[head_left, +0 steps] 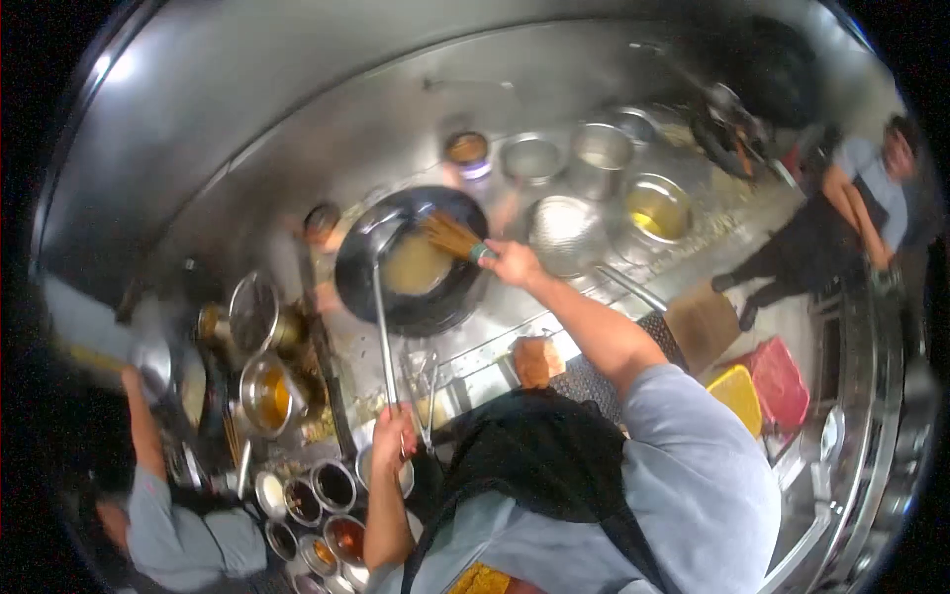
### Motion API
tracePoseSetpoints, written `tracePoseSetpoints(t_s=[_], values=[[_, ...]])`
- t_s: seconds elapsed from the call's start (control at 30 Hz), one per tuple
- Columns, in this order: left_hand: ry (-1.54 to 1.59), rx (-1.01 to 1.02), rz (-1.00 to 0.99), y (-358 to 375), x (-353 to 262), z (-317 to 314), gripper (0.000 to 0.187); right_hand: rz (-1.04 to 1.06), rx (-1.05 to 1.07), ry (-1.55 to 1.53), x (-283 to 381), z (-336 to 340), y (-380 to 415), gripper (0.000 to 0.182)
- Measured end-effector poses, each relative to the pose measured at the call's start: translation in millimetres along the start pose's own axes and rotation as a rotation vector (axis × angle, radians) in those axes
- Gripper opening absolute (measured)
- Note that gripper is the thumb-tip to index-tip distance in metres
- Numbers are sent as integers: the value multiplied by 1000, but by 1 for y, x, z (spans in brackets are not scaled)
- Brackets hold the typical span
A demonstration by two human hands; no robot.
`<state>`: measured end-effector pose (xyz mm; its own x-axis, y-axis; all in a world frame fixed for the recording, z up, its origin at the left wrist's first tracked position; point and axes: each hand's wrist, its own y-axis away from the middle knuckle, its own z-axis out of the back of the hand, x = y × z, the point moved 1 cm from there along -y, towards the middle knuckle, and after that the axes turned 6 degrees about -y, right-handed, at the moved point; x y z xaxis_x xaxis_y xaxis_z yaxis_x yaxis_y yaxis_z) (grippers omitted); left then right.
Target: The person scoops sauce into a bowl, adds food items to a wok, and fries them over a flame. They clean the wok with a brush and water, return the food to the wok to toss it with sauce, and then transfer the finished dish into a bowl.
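We have a steel desk (364, 364) stretching across the view, with one co-worker (188, 540) at the far left, an arm reaching toward the pans there, and another person (841, 213) standing well apart at the far right; ahead of us sits a dark wok (445, 305), a pool of pale yellowish liquid (414, 265) in it; to its right stand a round metal pan (564, 236) and a pot (661, 188) with something yellow inside; to its left is a metal bowl (259, 370) of orange contents, and small round containers (313, 483) cluster at our lower left; our long-handled metal tool (385, 342) slants into the wok's left side, its head hard to make out; our brush (452, 236) spreads its brown bristles over the wok's upper right, though we cannot tell whether they touch it; our left hand (394, 434) wraps around the tool's handle; our right hand (515, 265) grips the brush by its bound end.
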<state>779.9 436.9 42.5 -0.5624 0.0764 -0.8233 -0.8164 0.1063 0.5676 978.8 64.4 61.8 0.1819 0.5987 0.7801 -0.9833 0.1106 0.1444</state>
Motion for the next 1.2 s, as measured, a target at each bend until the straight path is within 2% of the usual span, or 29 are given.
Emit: tracePoseSetpoints(t_s=[0.1, 0.13, 0.2, 0.27, 0.33, 0.4, 0.43, 0.47, 0.53, 0.57, 0.6, 0.67, 0.7, 0.73, 0.8, 0.83, 0.87, 0.9, 0.93, 0.97, 1.0, 1.03, 1.07, 1.1, 1.13, 1.2], values=[[-62, -73, -76, -6, 1, -45, 19, -9, -110, -339, -32, 48, 67, 61], [-71, -49, -76, -6, -7, -68, 19, -21, -131, -337, -56, 53, 86, 61], [-346, -26, -243, -10, -31, -124, 18, 324, -618, -435, -106, 69, 125, 58], [-421, 42, -303, -18, -55, -197, 15, 103, -602, -603, -128, 113, 186, 57], [-396, 177, -364, -37, -69, -268, 16, 138, -747, -627, -178, 137, 220, 56], [-377, 285, -416, -65, -69, -337, 16, -309, -636, -893, -197, 173, 262, 59], [-383, 312, -443, -79, -74, -372, 14, -363, -690, -983, -204, 181, 271, 52], [-434, 344, -462, -94, -78, -402, 14, -365, -701, -979, -213, 190, 272, 52], [-484, 392, -473, -118, -83, -452, 14, -612, -650, -1388, -233, 194, 267, 41], [-483, 419, -426, -128, -87, -475, 14, -650, -606, -1567, -238, 195, 255, 34], [-483, 442, -377, -140, -88, -496, 15, -615, -503, -1658, -251, 193, 235, 36], [-555, 458, -394, -183, -75, -530, 17, -642, -585, -1933, -239, 193, 192, 26], [-626, 461, -421, -198, -74, -539, 18, -621, -589, -2067, -234, 194, 172, 30], [-628, 446, -414, -203, -79, -547, 18, -632, -572, -2069, -240, 197, 161, 30], [-701, 374, -452, -205, -83, -568, 20, -591, -328, -2040, -252, 196, 138, 36], [-687, 401, -375, -192, -92, -574, 19, -598, -337, -2015, -248, 203, 138, 29], [-665, 426, -298, -181, -98, -578, 20, -598, -449, -1971, -254, 201, 136, 32], [-755, 517, -380, -189, -91, -581, 22, -592, -553, -1922, -259, 200, 134, 35], [-843, 603, -461, -199, -81, -582, 25, -447, -519, -1809, -276, 197, 137, 35], [-986, 396, -752, -183, -79, -560, 31, -466, -815, -1499, -258, 200, 152, 33], [-1145, 190, -1043, -149, -83, -546, 39, -335, -860, -1093, -258, 200, 166, 34], [-1038, 319, -893, -113, -96, -518, 46, -74, -876, -853, -275, 193, 173, 44], [-913, 444, -751, -78, -109, -493, 54, -32, -877, -607, -242, 196, 195, 56], [-760, 497, -630, -53, -111, -470, 59, 68, -863, -443, -203, 194, 211, 57], [-606, 555, -514, -37, -105, -450, 63, 8, -681, -479, -169, 186, 227, 57], [-482, 337, -874, -43, -59, -417, 83, 221, -419, -439, -126, 143, 233, 61]])
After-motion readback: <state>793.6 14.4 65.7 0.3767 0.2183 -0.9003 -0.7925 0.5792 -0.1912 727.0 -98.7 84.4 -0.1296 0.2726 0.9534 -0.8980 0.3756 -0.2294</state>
